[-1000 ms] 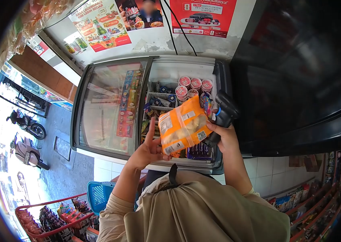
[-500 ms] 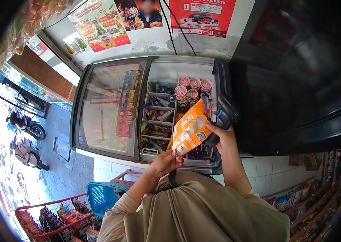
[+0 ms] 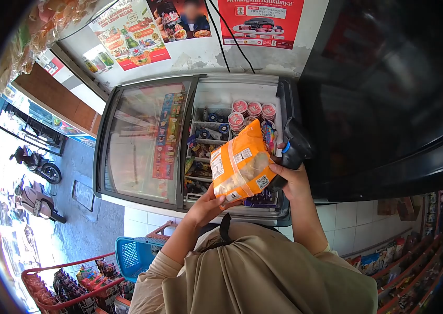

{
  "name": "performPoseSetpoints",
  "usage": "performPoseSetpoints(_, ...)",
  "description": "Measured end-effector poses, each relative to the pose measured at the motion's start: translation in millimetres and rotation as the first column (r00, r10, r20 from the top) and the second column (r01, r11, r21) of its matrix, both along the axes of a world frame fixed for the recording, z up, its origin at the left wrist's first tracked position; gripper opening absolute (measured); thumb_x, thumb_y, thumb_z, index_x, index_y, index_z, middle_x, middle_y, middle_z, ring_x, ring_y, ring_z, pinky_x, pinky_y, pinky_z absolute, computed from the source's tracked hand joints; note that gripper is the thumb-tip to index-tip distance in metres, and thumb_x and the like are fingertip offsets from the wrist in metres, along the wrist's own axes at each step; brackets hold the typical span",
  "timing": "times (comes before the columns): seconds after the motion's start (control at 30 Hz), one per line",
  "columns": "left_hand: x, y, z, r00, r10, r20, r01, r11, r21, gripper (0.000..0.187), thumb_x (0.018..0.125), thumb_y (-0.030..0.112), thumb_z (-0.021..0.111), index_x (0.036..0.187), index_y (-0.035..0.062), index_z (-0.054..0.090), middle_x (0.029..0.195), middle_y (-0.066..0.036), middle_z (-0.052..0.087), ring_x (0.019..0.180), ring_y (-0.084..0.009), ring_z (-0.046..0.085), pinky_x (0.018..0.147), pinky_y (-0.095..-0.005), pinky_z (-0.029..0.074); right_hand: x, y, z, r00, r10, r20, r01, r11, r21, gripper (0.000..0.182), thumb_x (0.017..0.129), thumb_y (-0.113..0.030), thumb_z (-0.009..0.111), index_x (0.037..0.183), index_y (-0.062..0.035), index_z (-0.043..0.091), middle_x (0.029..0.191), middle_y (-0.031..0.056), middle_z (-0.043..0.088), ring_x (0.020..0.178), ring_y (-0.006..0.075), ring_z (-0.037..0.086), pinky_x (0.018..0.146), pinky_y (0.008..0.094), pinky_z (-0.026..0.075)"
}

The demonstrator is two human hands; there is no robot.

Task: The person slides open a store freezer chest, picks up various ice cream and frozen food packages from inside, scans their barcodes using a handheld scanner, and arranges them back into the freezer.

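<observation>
An orange packet (image 3: pixel 239 165) with a clear window and a code square is held tilted above the open half of a chest freezer (image 3: pixel 232 83). My left hand (image 3: pixel 208 205) grips its lower left corner, fingers partly behind it. My right hand (image 3: pixel 292 178) is closed round the handle of a black handheld device (image 3: pixel 296 144), and its thumb presses the packet's right edge. Stacked pink-lidded cups (image 3: pixel 239 107) and divided rows of wrapped items (image 3: pixel 211 131) lie in the freezer beyond the packet.
The freezer's left half is under a glass lid (image 3: pixel 137 141). A blue basket (image 3: pixel 132 257) and a red rack of packets (image 3: pixel 69 293) stand at lower left. A large black surface (image 3: pixel 383 104) is on the right, shelves of goods (image 3: pixel 410 272) at lower right.
The orange packet has turned so that its printed face shows wider and more to the left. My left hand has shifted slightly left with it.
</observation>
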State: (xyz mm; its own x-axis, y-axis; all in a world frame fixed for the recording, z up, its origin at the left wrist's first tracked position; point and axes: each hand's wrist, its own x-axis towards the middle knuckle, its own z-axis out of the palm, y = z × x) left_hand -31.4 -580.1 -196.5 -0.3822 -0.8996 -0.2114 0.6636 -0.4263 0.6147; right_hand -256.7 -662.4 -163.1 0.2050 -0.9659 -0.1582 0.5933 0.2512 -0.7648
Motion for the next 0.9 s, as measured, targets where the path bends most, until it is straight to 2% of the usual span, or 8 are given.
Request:
performPoseSetpoints(0.1,5.9,-4.9,2.8,0.988,-0.139,0.066,0.137,0.99,0.026,0.059,0.088,0.008,0.054,0.138,0.007,0.023,0.13,-0.015,0.044,0.111,-0.03,0.053,0.094,-0.0403,0.045,0.3,-0.3,-2.9,0.995,-0.021,-0.1,0.012,0.996,-0.089,0.053,0.068,0.009,0.069,0.114,-0.009,0.049,0.1,0.0095,0.062,0.098,0.0181,0.059,0.088,0.0316,0.046)
performPoseSetpoints(0.33,-9.0,4.4,3.8,0.97,0.026,0.243,-0.046,0.996,0.079,0.067,0.084,-0.005,0.055,0.137,0.0128,0.017,0.129,-0.012,0.043,0.117,-0.0284,0.047,0.094,-0.0401,0.046,-3.7,-2.3,-1.7,0.991,-0.029,-0.131,0.014,0.993,-0.113,0.052,0.068,0.009,0.069,0.112,-0.008,0.048,0.099,0.0095,0.062,0.098,0.0184,0.059,0.088,0.031,0.046)
performPoseSetpoints(0.4,-12.1,8.7,2.9,0.974,0.068,0.217,-0.082,0.995,0.058,0.072,0.081,-0.01,0.056,0.138,0.0125,0.017,0.128,-0.011,0.044,0.118,-0.0254,0.047,0.096,-0.0378,0.044,-6.7,-4.6,-4.8,0.999,0.024,-0.031,-0.025,0.999,-0.034,0.054,0.067,0.011,0.07,0.114,-0.0071,0.05,0.109,0.0035,0.055,0.102,0.017,0.058,0.09,0.0309,0.045)
performPoseSetpoints(0.53,-5.3,12.1,-10.8,0.963,-0.016,0.27,0.018,1.0,-0.007,0.077,0.077,-0.015,0.057,0.138,0.0105,0.018,0.131,-0.01,0.042,0.119,-0.0232,0.045,0.098,-0.0373,0.041,-11.9,-7.1,-2.9,1.0,0.028,0.003,-0.028,0.999,-0.03,0.056,0.066,0.011,0.07,0.115,-0.0072,0.05,0.109,0.0032,0.054,0.102,0.0171,0.057,0.091,0.0309,0.045)
performPoseSetpoints(0.63,2.4,8.7,-15.6,0.943,-0.241,0.23,0.243,0.97,0.023,0.077,0.072,-0.012,0.064,0.136,0.0075,0.027,0.131,-0.01,0.044,0.12,-0.0228,0.045,0.1,-0.0381,0.037,-14.9,-8.4,-1.6,0.996,0.014,-0.083,-0.028,0.986,-0.167,0.055,0.067,0.009,0.07,0.113,-0.0089,0.047,0.101,0.01,0.061,0.095,0.0196,0.061,0.085,0.0309,0.048)
performPoseSetpoints(0.7,2.7,5.0,-20.4,0.98,-0.142,-0.138,0.133,0.989,-0.068,0.068,0.073,-0.002,0.069,0.132,0.0051,0.036,0.128,-0.01,0.048,0.119,-0.0255,0.047,0.101,-0.0416,0.036,-14.4,-8.4,4.2,0.99,0.009,-0.143,-0.048,0.962,-0.27,0.054,0.067,0.01,0.069,0.113,-0.0088,0.047,0.106,0.0066,0.055,0.093,0.0192,0.061,0.085,0.0309,0.048)
performPoseSetpoints(0.8,-3.8,-7.2,-25.0,0.965,0.08,-0.251,-0.053,0.992,0.115,0.06,0.076,0.008,0.068,0.129,0.004,0.04,0.123,-0.011,0.052,0.116,-0.0275,0.049,0.1,-0.0437,0.037,-10.1,-7.8,13.7,0.986,0.018,-0.167,-0.069,0.951,-0.302,0.053,0.068,0.009,0.071,0.114,-0.0058,0.049,0.106,0.0039,0.054,0.097,0.0177,0.06,0.087,0.03,0.046)
performPoseSetpoints(0.9,-11.3,-13.5,-21.8,0.974,0.134,-0.185,-0.111,0.985,0.131,0.05,0.083,0.011,0.061,0.129,0.0045,0.04,0.123,-0.011,0.052,0.114,-0.0272,0.051,0.098,-0.0454,0.039,-8.3,-16.9,14.8,0.962,-0.083,-0.26,-0.012,0.939,-0.343,0.044,0.074,0.003,0.069,0.115,-0.0034,0.052,0.104,0.0052,0.06,0.093,0.0169,0.062,0.085,0.0293,0.047)
